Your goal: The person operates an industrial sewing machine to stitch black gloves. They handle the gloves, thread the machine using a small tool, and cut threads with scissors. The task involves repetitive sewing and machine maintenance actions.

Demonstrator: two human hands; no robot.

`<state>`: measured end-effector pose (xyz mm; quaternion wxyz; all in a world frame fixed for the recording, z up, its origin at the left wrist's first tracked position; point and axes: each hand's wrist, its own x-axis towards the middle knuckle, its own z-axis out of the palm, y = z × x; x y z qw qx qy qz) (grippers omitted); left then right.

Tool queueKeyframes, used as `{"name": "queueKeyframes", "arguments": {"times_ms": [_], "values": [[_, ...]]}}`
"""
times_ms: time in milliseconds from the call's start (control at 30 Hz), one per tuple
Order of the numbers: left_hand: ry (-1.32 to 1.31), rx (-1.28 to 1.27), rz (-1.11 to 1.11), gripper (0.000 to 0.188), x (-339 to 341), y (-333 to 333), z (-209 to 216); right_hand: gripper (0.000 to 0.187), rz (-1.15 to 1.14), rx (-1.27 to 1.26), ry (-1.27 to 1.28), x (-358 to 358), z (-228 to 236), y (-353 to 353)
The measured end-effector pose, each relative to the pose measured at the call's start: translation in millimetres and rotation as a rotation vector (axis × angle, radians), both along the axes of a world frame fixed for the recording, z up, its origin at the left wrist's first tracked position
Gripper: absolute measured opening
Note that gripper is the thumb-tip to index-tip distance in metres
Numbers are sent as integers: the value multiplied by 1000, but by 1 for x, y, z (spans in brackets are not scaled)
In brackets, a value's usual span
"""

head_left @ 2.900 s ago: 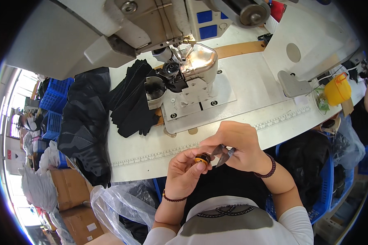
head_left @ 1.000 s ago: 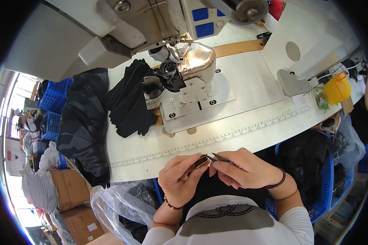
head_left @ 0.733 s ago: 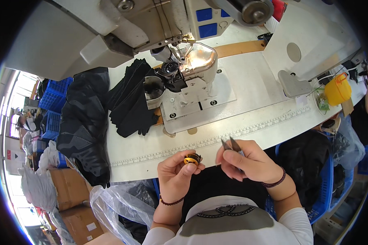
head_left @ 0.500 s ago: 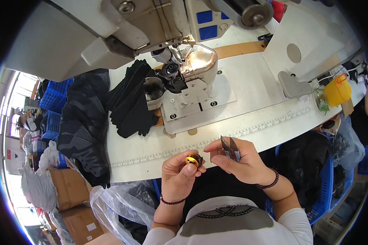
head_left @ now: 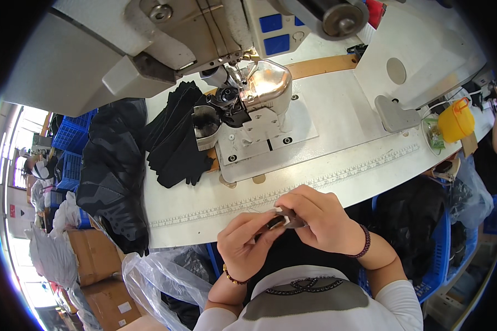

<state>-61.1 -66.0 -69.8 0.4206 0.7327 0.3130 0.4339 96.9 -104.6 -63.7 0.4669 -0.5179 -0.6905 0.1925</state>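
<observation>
My left hand [head_left: 243,246] is closed around a small round bobbin [head_left: 276,222], gold and black, and its fingers hide much of it. In my right hand [head_left: 324,222] is a pair of metal thread snips [head_left: 294,219], the blades pointing left against the bobbin; most of the tool is covered by my fingers. Both hands meet just off the front edge of the white sewing table [head_left: 204,234]. Beyond them stands the sewing machine, with a lit metal bed [head_left: 270,83] and an open round hook area [head_left: 226,95].
Black fabric pieces [head_left: 174,140] lie stacked left of the machine bed, and a larger dark fabric heap [head_left: 113,171] hangs over the table's left end. A yellow container [head_left: 456,120] stands at the right. Cardboard boxes [head_left: 96,256] and a blue crate [head_left: 439,248] flank my lap.
My right hand has moved left and down, bringing the snips to the bobbin. My left hand has turned, so the bobbin now shows edge-on and is more covered by fingers.
</observation>
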Motion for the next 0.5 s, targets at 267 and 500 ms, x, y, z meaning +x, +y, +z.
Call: {"name": "queueKeyframes", "arguments": {"times_ms": [267, 500], "values": [[-663, -719, -302, 28, -4, 4, -16, 16, -53, -39, 287, 5, -7, 0], [-724, -780, -445, 27, 1, 6, -17, 17, 158, -261, 770, -6, -6, 0]]}}
